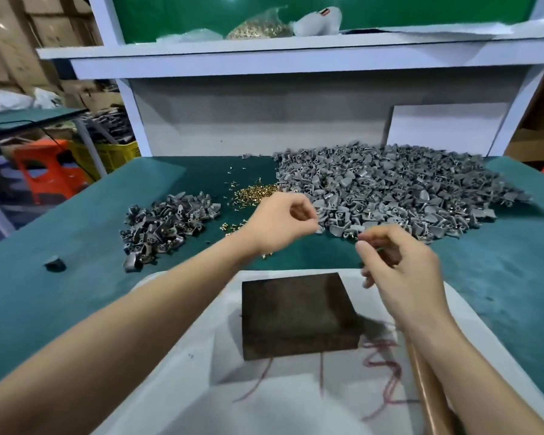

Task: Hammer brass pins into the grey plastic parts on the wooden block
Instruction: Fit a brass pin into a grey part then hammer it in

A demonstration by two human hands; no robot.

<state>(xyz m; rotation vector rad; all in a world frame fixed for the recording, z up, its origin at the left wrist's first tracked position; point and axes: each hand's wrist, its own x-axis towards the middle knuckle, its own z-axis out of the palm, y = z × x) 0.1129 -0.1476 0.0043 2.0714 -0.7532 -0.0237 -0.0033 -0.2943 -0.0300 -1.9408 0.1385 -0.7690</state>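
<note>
The grey part (320, 229) I'm after is a light, stiff bit of plastic, and the brass pins (255, 194) heaped just left of it are tiny and slippery, so it's fingertip pinches only: part by its fat body, pin by the shank. My left hand (280, 222) is curled, thumb and forefinger apparently nipping that part at the near edge of the big pile (390, 189), beyond the bare wooden block (296, 312). My right hand (399, 265) sits just to the right, fingertips pinched together — can't tell if a pin's in there.
</note>
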